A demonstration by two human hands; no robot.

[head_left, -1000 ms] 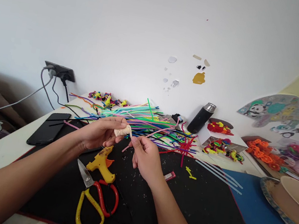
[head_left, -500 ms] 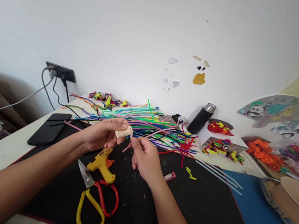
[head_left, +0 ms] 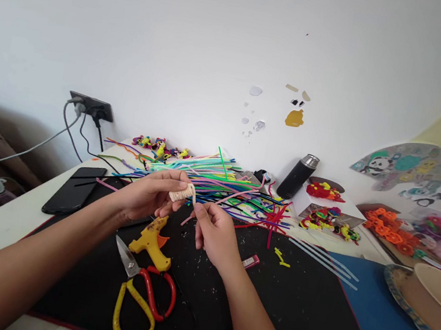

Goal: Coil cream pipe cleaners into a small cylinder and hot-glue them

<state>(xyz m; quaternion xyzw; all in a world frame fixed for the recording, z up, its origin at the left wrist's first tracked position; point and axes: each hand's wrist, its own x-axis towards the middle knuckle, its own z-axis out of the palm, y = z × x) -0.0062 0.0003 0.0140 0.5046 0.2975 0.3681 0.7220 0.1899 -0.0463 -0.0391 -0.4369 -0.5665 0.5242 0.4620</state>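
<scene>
Between the fingers of my left hand (head_left: 157,191) is a small cream coil (head_left: 181,193), wound in tight turns from what looks like a pipe cleaner. My right hand (head_left: 215,234) pinches the loose end of the same cream strand, just right of the coil. Both hands are held above the black mat (head_left: 284,311). Below my left hand lies a yellow glue gun (head_left: 152,242) with an orange trigger. Nearer to me rest scissors (head_left: 131,267) with one yellow and one red handle.
Behind the hands spreads a pile of coloured pipe cleaners (head_left: 203,169). A black phone (head_left: 74,191) lies left. To the right are a black flask (head_left: 298,176), a white box (head_left: 349,216), clear glue sticks (head_left: 325,262), yellow scraps (head_left: 281,257) and a round tray (head_left: 398,276).
Both hands keep their hold on the cream coil and strand, with hardly any movement. The whole view has shifted very slightly.
</scene>
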